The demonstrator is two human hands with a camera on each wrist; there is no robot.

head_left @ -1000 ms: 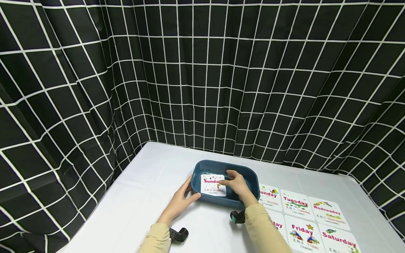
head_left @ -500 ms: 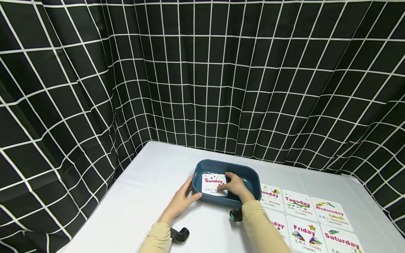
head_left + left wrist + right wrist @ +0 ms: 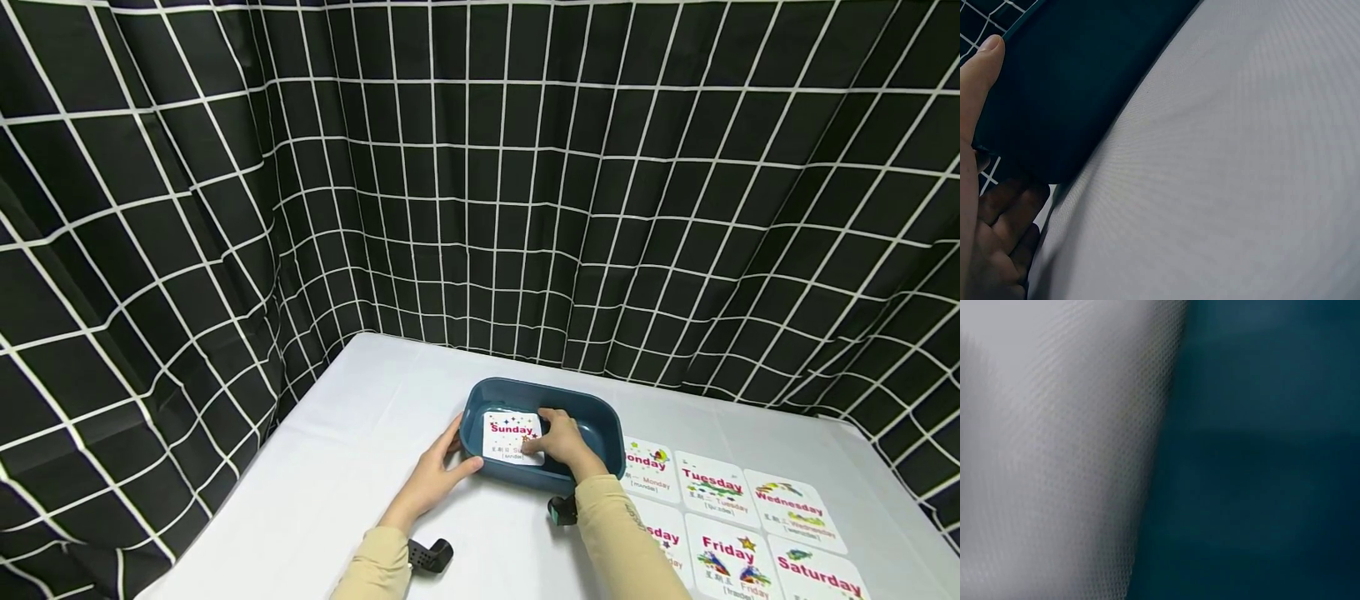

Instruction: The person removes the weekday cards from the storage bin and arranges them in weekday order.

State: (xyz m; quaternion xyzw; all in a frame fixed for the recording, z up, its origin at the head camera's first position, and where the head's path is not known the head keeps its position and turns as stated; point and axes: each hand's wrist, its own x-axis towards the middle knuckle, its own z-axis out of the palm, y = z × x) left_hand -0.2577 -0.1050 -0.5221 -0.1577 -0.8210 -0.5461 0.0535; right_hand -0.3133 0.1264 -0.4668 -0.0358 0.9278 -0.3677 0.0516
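Note:
A dark blue plastic bin (image 3: 517, 475) stands on the white table. My left hand (image 3: 435, 475) grips its left end, thumb on the near rim and fingers around the outside; in the left wrist view the thumb (image 3: 988, 59) lies over the rim and the other fingers sit low beside the bin's corner. Inside the bin lies a square white card marked Sunday (image 3: 506, 437). My right hand (image 3: 564, 442) reaches into the bin, its thumb on the card's lower right part, its other fingers spread away near the card's right edge. The right wrist view shows only blurred bin wall (image 3: 1254, 475) and cloth.
Right of the bin lie several day cards in two rows: Monday (image 3: 648, 475), Tuesday (image 3: 712, 483), Wednesday (image 3: 795, 508), Friday (image 3: 726, 562) and Saturday (image 3: 817, 571), plus one partly covered by the right sleeve (image 3: 630, 542). A black curtain (image 3: 480, 208) with a white grid surrounds the table.
My right thumb has slid from the card's right side down toward its lower right part. The left hand keeps its grip on the bin. The head view has shifted slightly.

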